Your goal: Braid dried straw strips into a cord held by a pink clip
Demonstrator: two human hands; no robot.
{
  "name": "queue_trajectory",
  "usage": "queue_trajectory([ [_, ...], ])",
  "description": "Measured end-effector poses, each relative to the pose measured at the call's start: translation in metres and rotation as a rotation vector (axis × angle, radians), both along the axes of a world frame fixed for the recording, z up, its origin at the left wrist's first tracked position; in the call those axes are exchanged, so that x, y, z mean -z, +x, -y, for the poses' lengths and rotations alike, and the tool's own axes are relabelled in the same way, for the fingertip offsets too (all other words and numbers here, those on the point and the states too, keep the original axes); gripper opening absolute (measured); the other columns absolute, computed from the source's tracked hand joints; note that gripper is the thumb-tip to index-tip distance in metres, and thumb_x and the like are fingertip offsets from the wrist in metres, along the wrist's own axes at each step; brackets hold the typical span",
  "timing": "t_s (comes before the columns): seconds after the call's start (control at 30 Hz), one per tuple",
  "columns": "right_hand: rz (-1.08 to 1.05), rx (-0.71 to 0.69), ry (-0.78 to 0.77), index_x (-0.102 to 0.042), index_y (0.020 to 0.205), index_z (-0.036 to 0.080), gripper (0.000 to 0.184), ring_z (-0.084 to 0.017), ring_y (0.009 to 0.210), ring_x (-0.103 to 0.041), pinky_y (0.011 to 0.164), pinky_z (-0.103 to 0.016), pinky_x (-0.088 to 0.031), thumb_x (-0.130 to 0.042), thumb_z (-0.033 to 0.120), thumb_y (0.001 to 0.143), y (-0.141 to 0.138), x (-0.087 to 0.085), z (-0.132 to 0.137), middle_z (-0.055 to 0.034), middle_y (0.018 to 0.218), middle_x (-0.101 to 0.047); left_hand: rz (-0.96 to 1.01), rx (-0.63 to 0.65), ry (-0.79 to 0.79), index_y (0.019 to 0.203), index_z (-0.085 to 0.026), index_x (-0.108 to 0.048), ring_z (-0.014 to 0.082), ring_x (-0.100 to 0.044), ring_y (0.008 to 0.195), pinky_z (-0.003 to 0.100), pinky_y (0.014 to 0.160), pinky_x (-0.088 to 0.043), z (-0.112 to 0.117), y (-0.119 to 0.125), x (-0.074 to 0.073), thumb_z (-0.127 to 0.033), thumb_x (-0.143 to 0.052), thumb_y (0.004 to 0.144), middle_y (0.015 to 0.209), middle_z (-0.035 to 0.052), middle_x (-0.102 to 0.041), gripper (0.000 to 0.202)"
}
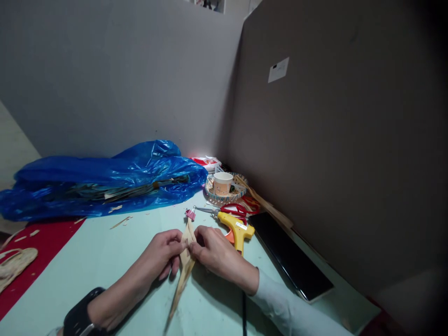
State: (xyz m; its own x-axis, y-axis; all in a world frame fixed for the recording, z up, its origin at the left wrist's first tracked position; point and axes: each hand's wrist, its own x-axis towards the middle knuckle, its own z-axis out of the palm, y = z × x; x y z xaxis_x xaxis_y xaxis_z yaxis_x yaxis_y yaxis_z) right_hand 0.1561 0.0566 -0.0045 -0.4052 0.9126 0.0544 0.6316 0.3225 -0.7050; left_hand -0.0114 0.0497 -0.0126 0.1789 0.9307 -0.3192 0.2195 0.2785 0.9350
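Observation:
Between my two hands is a pale tan strip of dried leaf or husk point(184, 273), its tapered end hanging down toward me. A pink binder clip point(190, 214) grips its far end. My left hand point(167, 252) pinches the strip's left edge with thumb and fingers. From the other side, my right hand point(213, 249) pinches it between thumb and forefinger. Just beyond my right hand lie a yellow glue gun point(239, 226) and scissors with red handles point(234, 210).
A blue plastic bag point(105, 175) holding dried leaf strips lies at the back left. A paper cup point(223, 183) stands in a woven basket point(210, 192) at the back. To the right is a black flat slab point(290, 256). Grey partitions point(140, 79) enclose the table point(115, 261).

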Motion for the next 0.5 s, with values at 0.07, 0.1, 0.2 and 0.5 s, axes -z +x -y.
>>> queue_trajectory([
  [0.07,-0.006,0.002,-0.014,-0.044,0.071,0.020,0.017,-0.015,0.067,-0.047,0.056,-0.024,-0.027,-0.049,0.027,0.085,0.001,-0.004,0.001,-0.0007,0.069,-0.052,0.080,-0.018,-0.031,0.070,-0.020,-0.050,0.0033,-0.022,0.029,0.021,0.035,-0.007,0.002,-0.002,-0.005,-0.045,-0.061,0.070,0.036,-0.0082,-0.047,0.026],
  [0.1,-0.009,0.005,-0.021,-0.044,0.071,0.020,0.017,-0.015,0.067,-0.048,0.056,-0.024,-0.027,-0.049,0.027,0.085,0.002,-0.006,0.002,-0.0006,0.067,-0.052,0.123,-0.018,-0.045,0.071,-0.020,-0.050,0.0029,-0.022,0.032,0.020,0.036,-0.008,0.004,-0.003,-0.007,-0.043,-0.063,0.069,0.039,-0.0092,-0.044,0.026],
  [0.2,-0.018,0.013,-0.036,-0.045,0.070,0.020,0.018,-0.015,0.064,-0.048,0.055,-0.025,-0.027,-0.049,0.027,0.086,0.002,-0.009,0.003,0.0001,0.062,-0.051,0.237,0.003,-0.092,0.071,-0.019,-0.048,0.0031,-0.019,0.040,0.020,0.039,-0.009,0.007,-0.003,-0.013,-0.037,-0.064,0.069,0.047,-0.0111,-0.037,0.024],
  [0.5,-0.037,0.044,-0.030,-0.056,0.075,0.018,0.007,-0.013,0.062,-0.048,0.056,-0.024,-0.028,-0.052,0.018,0.080,0.004,-0.014,0.002,-0.0002,0.067,-0.057,0.258,-0.004,-0.098,0.071,-0.022,-0.040,0.0049,-0.011,0.045,0.021,0.041,-0.008,0.008,-0.007,-0.014,-0.031,-0.061,0.069,0.056,-0.0116,-0.032,0.022],
])
